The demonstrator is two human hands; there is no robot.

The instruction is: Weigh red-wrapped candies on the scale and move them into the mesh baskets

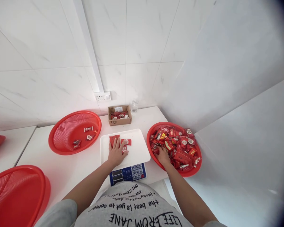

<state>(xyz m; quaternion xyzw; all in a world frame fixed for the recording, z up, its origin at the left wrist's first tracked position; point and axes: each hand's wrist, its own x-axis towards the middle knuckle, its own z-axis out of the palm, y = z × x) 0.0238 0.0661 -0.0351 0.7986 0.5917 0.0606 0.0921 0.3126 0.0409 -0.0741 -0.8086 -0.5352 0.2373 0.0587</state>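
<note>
My left hand (116, 153) lies with spread fingers over several red candy packets (126, 142) on the white tray (138, 151) of a digital scale. Part of those packets is hidden under the fingers. Below the tray shows the scale's blue keypad panel (128, 174). To the right, my right hand (162, 155) reaches into a red plastic basket (190, 172) heaped with red wrapped packets (177, 143). Its fingertips sink among the packets at the basket's left side, so whether they grip one is hidden.
A red basket (59, 151) at back left holds a few packets. Another red basket (41, 189) stands front left. Behind the scale are a cardboard box (120, 121) of packets and a clear plastic bottle (134, 106). A wall socket (103, 96) sits above the table.
</note>
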